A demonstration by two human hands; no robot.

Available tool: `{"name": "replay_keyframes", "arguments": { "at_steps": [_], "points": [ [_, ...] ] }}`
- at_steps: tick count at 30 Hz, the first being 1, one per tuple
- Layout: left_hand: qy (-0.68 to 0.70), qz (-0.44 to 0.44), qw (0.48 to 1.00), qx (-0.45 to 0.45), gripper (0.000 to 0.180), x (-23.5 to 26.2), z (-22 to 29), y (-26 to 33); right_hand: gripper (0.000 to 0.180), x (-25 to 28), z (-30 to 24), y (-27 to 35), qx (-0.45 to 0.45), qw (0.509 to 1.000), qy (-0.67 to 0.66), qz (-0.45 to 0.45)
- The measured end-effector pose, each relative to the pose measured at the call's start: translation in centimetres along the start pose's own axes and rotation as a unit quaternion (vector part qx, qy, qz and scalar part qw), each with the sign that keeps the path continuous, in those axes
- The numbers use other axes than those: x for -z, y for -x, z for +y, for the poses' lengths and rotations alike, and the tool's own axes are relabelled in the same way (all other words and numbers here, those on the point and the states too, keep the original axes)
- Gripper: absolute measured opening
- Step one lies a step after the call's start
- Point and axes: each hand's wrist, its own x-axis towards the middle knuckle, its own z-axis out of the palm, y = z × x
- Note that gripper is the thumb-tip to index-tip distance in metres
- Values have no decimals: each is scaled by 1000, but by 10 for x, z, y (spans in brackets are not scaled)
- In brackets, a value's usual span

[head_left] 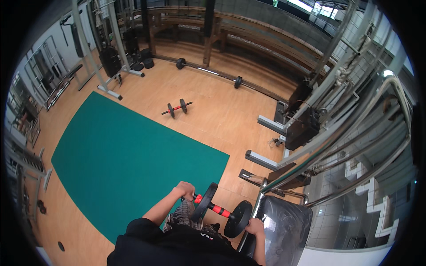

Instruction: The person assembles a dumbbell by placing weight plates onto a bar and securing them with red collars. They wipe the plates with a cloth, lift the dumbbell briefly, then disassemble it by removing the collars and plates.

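I hold a dumbbell (220,211) low in front of my body, its bar sloping down to the right. It has two black plates, red collars and a red-and-black grip between them. My left hand (186,190) is closed around the bar's left end, just outside a red collar. Beyond the right plate, my right hand (255,227) is closed at the bar's other end, which its fingers hide. A second dumbbell (177,108), also black and red, lies on the wooden floor past the far edge of the green mat (133,164).
Close on my right stand a black padded seat (284,221) and a chrome-tubed machine (306,170) with feet jutting over the floor. A barbell (208,71) lies along the far side before wooden benches (266,37). More gym machines (108,57) line the left.
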Motion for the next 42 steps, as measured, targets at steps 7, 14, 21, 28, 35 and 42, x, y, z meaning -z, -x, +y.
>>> {"name": "replay_keyframes", "arguments": {
  "at_steps": [7, 14, 21, 28, 35, 42],
  "points": [
    [114, 63, 983, 128, 27, -12, -168, 80, 27, 62, -184, -128, 225, 968, 91, -56],
    [210, 120, 946, 217, 26, -7, -303, 157, 21, 86, -354, -213, 316, 936, 142, -61],
    [261, 144, 918, 260, 29, 29, -382, 178, 20, 136, -473, -272, 354, 917, 167, -75],
    [256, 123, 915, 288, 33, 99, -494, 149, 19, 161, -569, -376, 375, 912, 157, -62],
    [179, 157, 938, 253, 34, 223, -606, 113, 13, 209, -630, -443, 322, 945, 63, -12],
    [87, 134, 979, 128, 33, 342, -663, 2, 14, 250, -621, -486, 184, 983, 11, 14]
  ]
}}
